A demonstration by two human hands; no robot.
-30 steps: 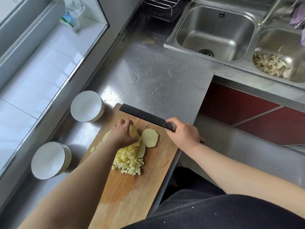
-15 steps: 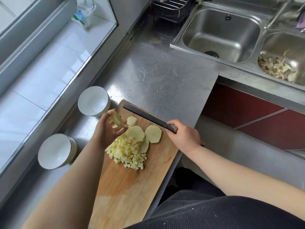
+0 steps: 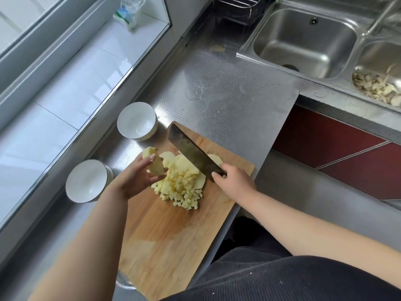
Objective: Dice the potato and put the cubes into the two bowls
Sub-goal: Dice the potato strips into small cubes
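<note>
A pile of pale yellow potato cubes [image 3: 181, 190] and a few potato slices [image 3: 200, 181] lie on the wooden cutting board [image 3: 160, 242]. My left hand [image 3: 135, 178] is lifted off the board, gripping a peeled potato piece [image 3: 154, 162]. My right hand [image 3: 233, 181] grips the handle of a cleaver [image 3: 191, 152], whose broad dark blade is tilted over the far end of the pile. Two white bowls stand to the left of the board: the far bowl [image 3: 137, 121] and the near bowl [image 3: 86, 181]. Both look empty.
The board sits on a steel counter [image 3: 227, 94] whose right edge drops off near the board. A double sink [image 3: 303, 40] lies far right, its right basin holding peelings [image 3: 377, 88]. A dish rack [image 3: 234, 7] stands at the back. A white tiled ledge [image 3: 65, 83] with a packet [image 3: 129, 11] runs along the left.
My left hand has lifted the potato piece up from the board. The cleaver has turned from edge-on to show its flat side, and moved in over the slices.
</note>
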